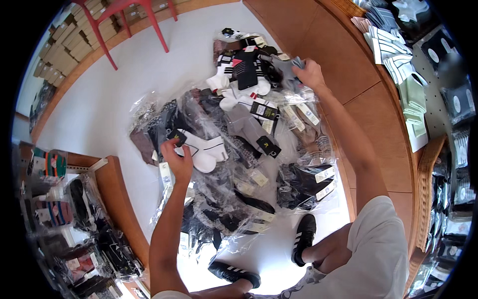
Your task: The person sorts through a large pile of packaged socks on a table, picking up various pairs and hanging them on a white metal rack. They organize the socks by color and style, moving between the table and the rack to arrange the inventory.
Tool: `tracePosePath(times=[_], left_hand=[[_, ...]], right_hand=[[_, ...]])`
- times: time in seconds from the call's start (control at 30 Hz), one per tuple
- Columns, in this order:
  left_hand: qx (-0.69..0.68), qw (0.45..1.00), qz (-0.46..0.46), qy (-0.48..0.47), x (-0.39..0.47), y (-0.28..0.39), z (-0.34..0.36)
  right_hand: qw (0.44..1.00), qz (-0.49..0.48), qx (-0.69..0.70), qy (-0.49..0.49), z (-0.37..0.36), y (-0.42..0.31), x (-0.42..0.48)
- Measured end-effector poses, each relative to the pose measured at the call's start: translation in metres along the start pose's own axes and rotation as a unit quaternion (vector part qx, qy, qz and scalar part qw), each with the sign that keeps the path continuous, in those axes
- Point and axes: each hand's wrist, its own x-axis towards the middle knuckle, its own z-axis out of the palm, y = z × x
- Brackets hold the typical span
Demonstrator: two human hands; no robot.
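My left hand (pixel 178 159) has its thumb and fingers on the black label of a pair of white socks (pixel 207 149) with dark stripes, which lies on plastic-wrapped socks. Up at the right, my right hand (pixel 313 76) grips a grey sock pair (pixel 287 68) at the side of the pile. Between the hands is a grey sock pair (pixel 241 121) with a black label, beside white socks (pixel 231 99) with a label. Further up sits a black sock pair (pixel 245 69) with a pink patch, among white and black socks.
Clear plastic bags of dark socks (pixel 220 209) cover the white floor (pixel 123 82) around my black shoes (pixel 304 239). A brown wooden cabinet (pixel 366 142) with folded socks runs along the right. Shelves of packed socks (pixel 80 202) stand at left. A red chair (pixel 123 5) and cardboard boxes (pixel 74 45) are upper left.
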Motion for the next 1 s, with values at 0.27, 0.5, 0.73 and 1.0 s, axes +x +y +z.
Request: tracePosePath(times=[0.27,0.5,0.73,1.0], left_hand=[[-0.519,0.550,-0.390,-0.525,0.054,0.110,0.015],[-0.663,0.599,-0.379,-0.241,0.083,0.133,-0.012],[-0.452,0.734,-0.463,-0.206,0.068,0.099,0.000],[-0.402,0.773,-0.470,-0.144,0.064,0.102,-0.033]], right_hand=[[0.890,-0.270,0.342,-0.135,0.035,-0.118,-0.122],[0.831,-0.161,0.421,-0.327,0.076,-0.103,-0.187],[0.795,-0.113,0.388,-0.454,0.106,-0.053,-0.175],[0.990,-0.114,-0.013,0.079,0.108,0.059,0.088]])
